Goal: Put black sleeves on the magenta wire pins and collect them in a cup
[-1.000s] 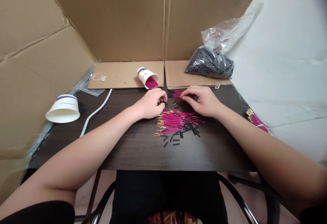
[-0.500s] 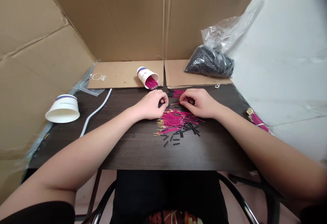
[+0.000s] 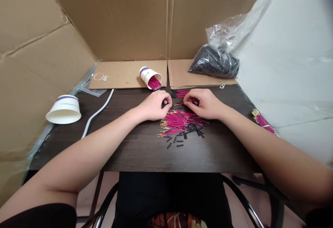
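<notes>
My right hand [image 3: 203,103] pinches a thin magenta wire [image 3: 179,103], its gold tip pointing left toward the other hand. Facing it across a small gap, my left hand [image 3: 157,105] has thumb and fingertips closed; what they hold, if anything, is too small to make out. Below both hands lies a loose pile of magenta wires [image 3: 175,122] with gold tips. Short black sleeves [image 3: 192,130] are scattered at the pile's lower right. Behind my right hand, a row of magenta wires with black ends [image 3: 179,94] is partly covered by the fingers.
A tipped paper cup [image 3: 151,78] holds more magenta wires. Another paper cup [image 3: 63,110] and a white tube [image 3: 95,115] are at left. A plastic bag of black pieces [image 3: 215,61] sits back right. A tied wire bundle [image 3: 264,121] lies at the right edge.
My hands stay in almost the same place, with the wire still in the right fingers. The view has shifted very slightly.
</notes>
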Motion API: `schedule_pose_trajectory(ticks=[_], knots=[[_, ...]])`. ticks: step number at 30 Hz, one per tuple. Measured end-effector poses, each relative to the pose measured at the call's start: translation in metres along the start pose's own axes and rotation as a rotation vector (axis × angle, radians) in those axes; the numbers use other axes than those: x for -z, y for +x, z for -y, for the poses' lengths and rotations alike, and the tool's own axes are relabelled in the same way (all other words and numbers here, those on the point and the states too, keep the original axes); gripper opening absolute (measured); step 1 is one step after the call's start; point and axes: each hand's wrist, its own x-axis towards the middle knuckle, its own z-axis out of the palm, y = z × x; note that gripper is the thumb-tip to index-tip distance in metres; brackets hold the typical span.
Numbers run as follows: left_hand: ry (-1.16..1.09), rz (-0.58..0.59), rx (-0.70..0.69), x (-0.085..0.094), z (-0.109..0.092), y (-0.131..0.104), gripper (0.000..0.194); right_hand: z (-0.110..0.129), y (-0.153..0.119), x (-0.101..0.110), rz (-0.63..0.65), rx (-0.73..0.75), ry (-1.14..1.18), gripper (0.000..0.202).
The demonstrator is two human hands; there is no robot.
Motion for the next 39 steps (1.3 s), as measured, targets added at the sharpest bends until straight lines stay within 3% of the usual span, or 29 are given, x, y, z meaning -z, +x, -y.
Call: schedule_pose_trajectory(ticks=[18, 39], knots=[[-0.049, -0.013, 0.039, 0.0, 0.0, 0.002, 0.007, 0.005, -0.001, -0.012, -0.141, -0.066, 0.065, 0.018], [-0.044, -0.004, 0.033, -0.002, 0.0, 0.002, 0.007, 0.006, 0.0, -0.013, -0.066, -0.056, 0.035, 0.02]])
